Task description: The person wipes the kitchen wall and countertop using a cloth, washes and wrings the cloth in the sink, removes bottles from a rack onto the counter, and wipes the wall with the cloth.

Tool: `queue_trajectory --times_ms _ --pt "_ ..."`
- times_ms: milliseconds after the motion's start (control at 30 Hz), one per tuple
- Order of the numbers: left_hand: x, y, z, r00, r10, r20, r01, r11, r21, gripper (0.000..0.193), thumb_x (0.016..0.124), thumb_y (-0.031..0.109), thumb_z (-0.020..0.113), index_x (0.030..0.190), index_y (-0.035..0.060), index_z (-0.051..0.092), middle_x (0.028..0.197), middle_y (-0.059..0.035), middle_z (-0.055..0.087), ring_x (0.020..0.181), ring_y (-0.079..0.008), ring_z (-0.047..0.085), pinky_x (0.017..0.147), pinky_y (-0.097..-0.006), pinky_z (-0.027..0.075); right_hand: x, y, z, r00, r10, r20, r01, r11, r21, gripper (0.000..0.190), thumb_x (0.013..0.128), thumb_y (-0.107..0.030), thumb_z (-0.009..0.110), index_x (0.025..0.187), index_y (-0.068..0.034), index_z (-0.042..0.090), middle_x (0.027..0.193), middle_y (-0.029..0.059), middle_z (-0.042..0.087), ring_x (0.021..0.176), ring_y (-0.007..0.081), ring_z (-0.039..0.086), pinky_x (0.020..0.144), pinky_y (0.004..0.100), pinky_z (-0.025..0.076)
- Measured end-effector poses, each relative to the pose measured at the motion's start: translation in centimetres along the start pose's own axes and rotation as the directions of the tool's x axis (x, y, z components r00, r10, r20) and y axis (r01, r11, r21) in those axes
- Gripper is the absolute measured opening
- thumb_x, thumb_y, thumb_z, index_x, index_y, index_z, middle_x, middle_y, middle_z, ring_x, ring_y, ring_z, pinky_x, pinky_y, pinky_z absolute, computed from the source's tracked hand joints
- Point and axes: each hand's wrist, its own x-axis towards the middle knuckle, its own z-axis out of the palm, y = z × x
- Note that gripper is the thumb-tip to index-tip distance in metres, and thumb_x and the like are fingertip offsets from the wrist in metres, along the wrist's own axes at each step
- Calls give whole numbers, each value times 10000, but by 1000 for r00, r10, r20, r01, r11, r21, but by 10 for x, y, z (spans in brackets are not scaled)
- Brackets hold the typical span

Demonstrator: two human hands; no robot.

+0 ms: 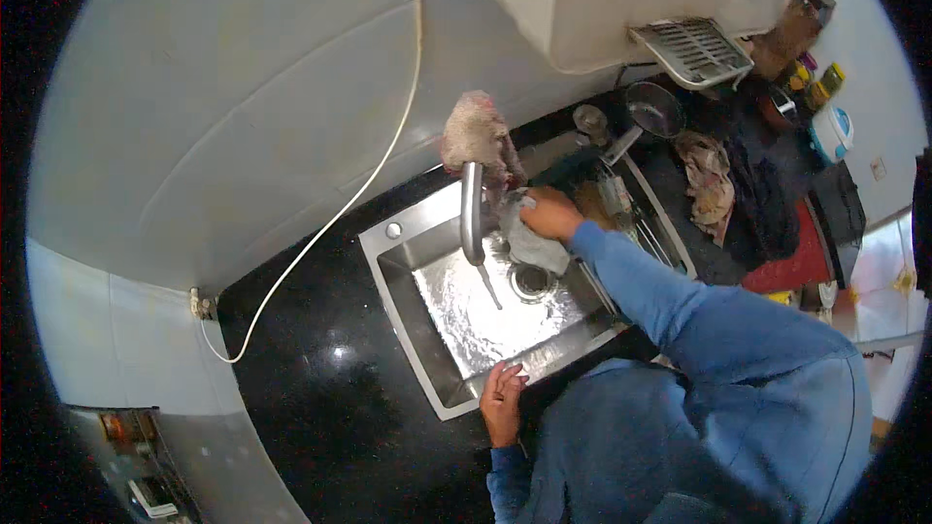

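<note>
My right hand [551,214] grips a pale wet cloth [537,249] at the back right corner of the stainless steel sink [453,224]. The cloth hangs over the basin beside the drain [532,282]. My left hand [502,397] is at the sink's near rim, its fingers slightly curled and nothing seen in them; whether it touches the rim I cannot tell. Water runs from the curved metal faucet [472,215] into the basin. A brown and reddish towel [475,132] is draped behind the faucet.
Black countertop [328,371] surrounds the sink. A white hose [342,211] crosses the wall at left. To the right are a dish rack [659,207] with utensils, a glass-like pan [654,110], a crumpled cloth [708,178] and a white tub [831,134]. A slotted tray [693,51] juts out above.
</note>
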Motion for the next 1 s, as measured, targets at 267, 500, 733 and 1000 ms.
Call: queue_trajectory --times_ms 267,500,733,1000 --pt "4 12 8 1000 -4 2 4 999 40 527 972 165 615 1394 -81 416 1205 -172 636 1019 -217 642 874 -330 528 52 30 74 786 -609 -110 462 695 -551 233 751 -293 646 865 -96 696 823 146 693 653 328 651 594 502 514" --pt "30 7 -3 979 -124 -160 105 987 -124 549 1004 305 551 1397 -57 422 1223 -154 613 1059 -230 620 870 -358 543 11 -9 22 975 130 181 -101 981 -163 350 824 -282 637 1043 -17 702 992 206 711 929 383 684 853 468 540" --pt "101 6 46 969 -246 -18 216 881 -422 854 955 441 599 1565 181 60 1607 -127 65 1213 -435 484 872 -511 547 -73 30 88 930 -352 107 285 872 398 231 938 -222 547 1002 -36 668 863 154 711 810 283 682 748 422 543" --pt "126 30 22 922 -106 -372 -42 928 -369 245 902 201 649 1059 14 663 963 -82 679 816 -206 646 714 -365 544 -130 -7 103 980 -197 5 145 738 659 226 1011 -181 515 1059 8 630 911 120 654 884 128 577 789 334 486"
